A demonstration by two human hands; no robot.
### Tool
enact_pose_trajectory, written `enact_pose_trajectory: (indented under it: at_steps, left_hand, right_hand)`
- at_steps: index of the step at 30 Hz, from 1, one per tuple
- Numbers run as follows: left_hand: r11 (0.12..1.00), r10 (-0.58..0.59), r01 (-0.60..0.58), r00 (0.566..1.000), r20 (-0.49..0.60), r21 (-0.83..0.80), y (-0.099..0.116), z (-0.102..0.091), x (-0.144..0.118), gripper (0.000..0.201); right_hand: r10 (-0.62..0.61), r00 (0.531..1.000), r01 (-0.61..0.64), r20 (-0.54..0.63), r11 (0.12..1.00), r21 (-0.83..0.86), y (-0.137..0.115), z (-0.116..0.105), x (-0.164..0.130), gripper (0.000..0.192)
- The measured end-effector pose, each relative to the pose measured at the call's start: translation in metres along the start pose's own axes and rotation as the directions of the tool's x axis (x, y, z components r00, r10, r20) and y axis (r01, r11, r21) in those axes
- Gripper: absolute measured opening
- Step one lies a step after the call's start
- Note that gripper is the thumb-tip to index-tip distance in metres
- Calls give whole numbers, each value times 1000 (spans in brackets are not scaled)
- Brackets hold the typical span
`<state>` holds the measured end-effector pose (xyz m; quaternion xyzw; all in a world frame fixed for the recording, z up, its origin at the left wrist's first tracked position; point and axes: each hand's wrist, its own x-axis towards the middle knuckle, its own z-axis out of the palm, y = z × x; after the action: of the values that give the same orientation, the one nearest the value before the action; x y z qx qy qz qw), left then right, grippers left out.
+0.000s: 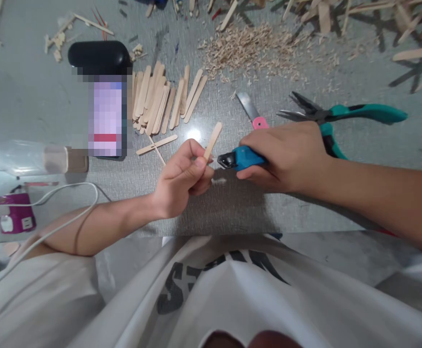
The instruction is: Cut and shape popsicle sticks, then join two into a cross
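Left grip (182, 176) pinching wooden stick (213, 140) upright, right grip (287, 157) closed around blue cutter (240, 158), tip just beside stick

one head-worn camera looks forward and steeply down, close over the grey table (33, 96) edge and lap.

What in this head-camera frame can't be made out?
- Blue cutter: its handle is hidden in the right hand; the blade is too small to see.
- Wooden stick: its lower end is covered by the left hand.
- Phone: blurred out.
- Pliers: one handle passes behind the right wrist.
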<state>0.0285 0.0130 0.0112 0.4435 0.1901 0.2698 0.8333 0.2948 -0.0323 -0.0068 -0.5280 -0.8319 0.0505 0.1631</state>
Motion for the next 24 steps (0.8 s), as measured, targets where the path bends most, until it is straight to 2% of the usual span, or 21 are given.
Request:
enact_pose_trajectory:
  at_steps: [3, 6, 17, 24]
  left_hand:
    - [1000, -1, 1, 1000, 5, 5, -1, -1, 0, 41]
    - [1000, -10, 10, 1000, 5, 0, -1, -1, 0, 40]
    - [999, 27, -25, 997, 69, -29, 0, -2, 1, 28]
    - [1000, -24, 25, 999, 34, -20, 1, -3, 1, 38]
  right_hand:
    - [48, 994, -50, 93, 998, 25, -3, -1, 0, 109]
    - [61, 990, -65, 123, 998, 23, -4, -3, 2, 110]
    - [88, 987, -97, 133, 994, 59, -7, -5, 3, 112]
    - [78, 988, -77, 135, 997, -11, -10, -7, 6, 119]
